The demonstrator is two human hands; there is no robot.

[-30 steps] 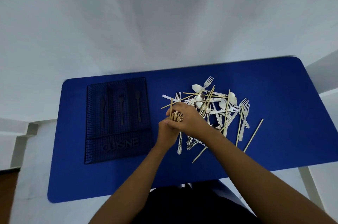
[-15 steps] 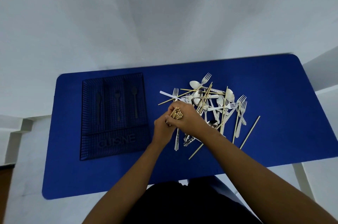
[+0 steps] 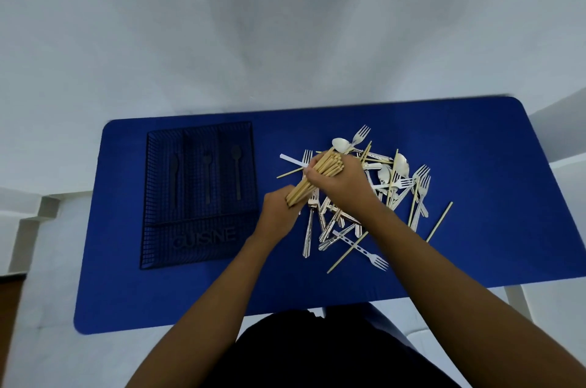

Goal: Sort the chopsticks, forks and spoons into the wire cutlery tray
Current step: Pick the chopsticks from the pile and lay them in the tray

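yeah so one fat bundle of wooden chopsticks (image 3: 318,176), left hand (image 3: 279,213) gripping its lower end, right hand (image 3: 342,181) curled over the top, bundle slanting toward 1 o'clock over the pile of forks and spoons (image 3: 391,180), wire cutlery tray (image 3: 196,240) at 9 o'clock of the hands, all on a blue mat (image 3: 482,197)

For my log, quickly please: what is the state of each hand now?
Left hand: closed around the lower end of the chopstick bundle.
Right hand: closed around the same bundle, higher up.
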